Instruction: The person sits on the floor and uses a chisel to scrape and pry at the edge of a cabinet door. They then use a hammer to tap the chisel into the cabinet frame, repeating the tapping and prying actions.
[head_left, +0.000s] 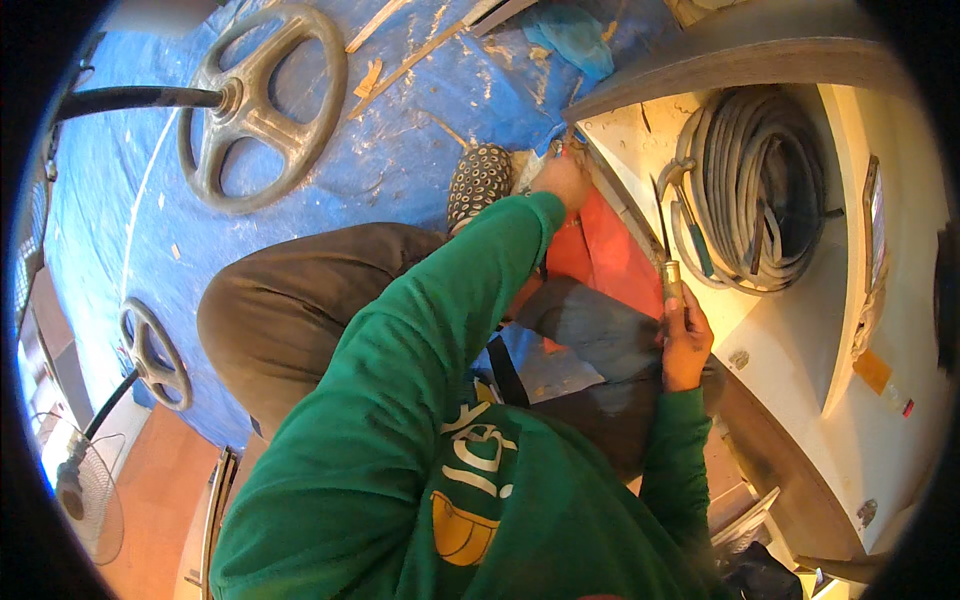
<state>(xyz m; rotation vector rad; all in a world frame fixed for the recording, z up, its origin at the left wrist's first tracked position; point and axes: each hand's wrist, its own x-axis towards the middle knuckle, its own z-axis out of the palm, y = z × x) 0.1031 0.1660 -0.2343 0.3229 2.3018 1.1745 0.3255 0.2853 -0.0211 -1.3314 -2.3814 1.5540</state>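
Left hand, at the end of a green sleeve, reaches forward to the corner of the pale wooden cabinet panel; its fingers are closed against the edge there, though what they grip is too small to tell. Right hand is clenched around the yellowish handle of a slim metal-bladed hand tool, whose blade points away from the hand and lies on the panel surface. Just beyond the blade, to the right of that hand, rests a coil of grey cable. An orange sheet lies between the two hands, below the panel edge.
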